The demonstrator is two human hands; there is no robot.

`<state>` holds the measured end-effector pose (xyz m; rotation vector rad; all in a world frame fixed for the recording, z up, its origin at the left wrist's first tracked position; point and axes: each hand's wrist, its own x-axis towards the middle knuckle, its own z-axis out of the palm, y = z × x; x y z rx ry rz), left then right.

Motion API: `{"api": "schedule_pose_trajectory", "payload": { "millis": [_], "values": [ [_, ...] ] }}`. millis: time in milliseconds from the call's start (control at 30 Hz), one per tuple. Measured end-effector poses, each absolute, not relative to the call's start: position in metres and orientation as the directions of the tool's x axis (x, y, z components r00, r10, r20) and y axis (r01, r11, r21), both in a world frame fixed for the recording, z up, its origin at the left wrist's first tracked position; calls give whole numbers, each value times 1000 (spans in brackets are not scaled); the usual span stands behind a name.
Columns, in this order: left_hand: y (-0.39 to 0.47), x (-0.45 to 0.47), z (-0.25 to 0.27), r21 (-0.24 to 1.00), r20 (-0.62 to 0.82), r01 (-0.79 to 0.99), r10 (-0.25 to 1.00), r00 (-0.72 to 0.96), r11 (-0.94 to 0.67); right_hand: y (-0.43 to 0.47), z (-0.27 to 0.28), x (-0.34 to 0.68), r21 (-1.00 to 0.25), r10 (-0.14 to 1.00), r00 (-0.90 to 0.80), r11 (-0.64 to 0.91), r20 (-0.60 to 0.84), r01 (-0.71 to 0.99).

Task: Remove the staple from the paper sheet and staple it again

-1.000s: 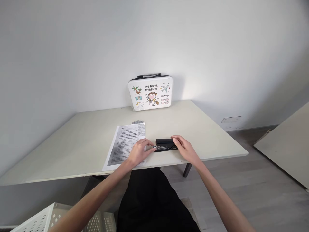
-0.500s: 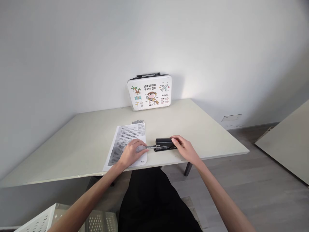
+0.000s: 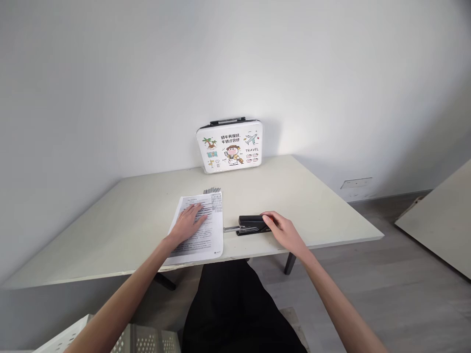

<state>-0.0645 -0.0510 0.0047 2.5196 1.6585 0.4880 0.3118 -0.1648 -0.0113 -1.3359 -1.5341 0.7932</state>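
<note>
My left hand (image 3: 187, 223) lies flat with spread fingers on printed sheets of paper (image 3: 208, 240) near the table's front edge. To the right of the paper is a black stapler (image 3: 252, 224), its nose pointing left. My right hand (image 3: 283, 229) is wrapped around the stapler's rear end. From the stapler's front a metal staple tray (image 3: 231, 229) sticks out toward the paper's right edge. Behind the paper's top edge lies a small group of grey staple strips (image 3: 212, 190), partly covered by it.
A white hard case (image 3: 230, 147) with cartoon prints stands at the back of the pale table (image 3: 312, 206), against the wall. White perforated baskets (image 3: 145, 338) are on the floor at lower left. Another pale board (image 3: 437, 220) is at the right.
My left hand has let go of the staple tray and moved left and away from me, now flat on the paper. My right hand stays on the stapler. The view has shifted slightly.
</note>
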Motion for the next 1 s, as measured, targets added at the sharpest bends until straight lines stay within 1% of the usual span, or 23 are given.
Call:
{"api": "schedule_pose_trajectory", "payload": {
  "millis": [67,167,333,533,700,867,1000],
  "values": [
    [-53,-72,5,236,221,880,904,365,-413,-165,-11,311,-901,974,12,204,225,382],
    [-51,-75,10,222,270,881,895,356,-417,-166,-10,311,-900,973,10,209,230,383],
    [-11,-58,23,225,328,906,903,277,-359,-164,-11,311,-904,976,8,200,219,377],
    [50,-40,29,248,250,939,953,174,-237,-162,-14,311,-906,976,8,200,219,374],
    [61,-36,23,265,195,944,969,149,-198,-163,-14,311,-915,981,-12,187,195,358],
    [62,-34,24,282,195,944,973,120,-173,-161,-15,310,-916,979,-9,193,202,353],
    [63,-33,27,350,210,924,974,80,-152,-160,-16,310,-911,976,4,204,220,358]
  ]
}}
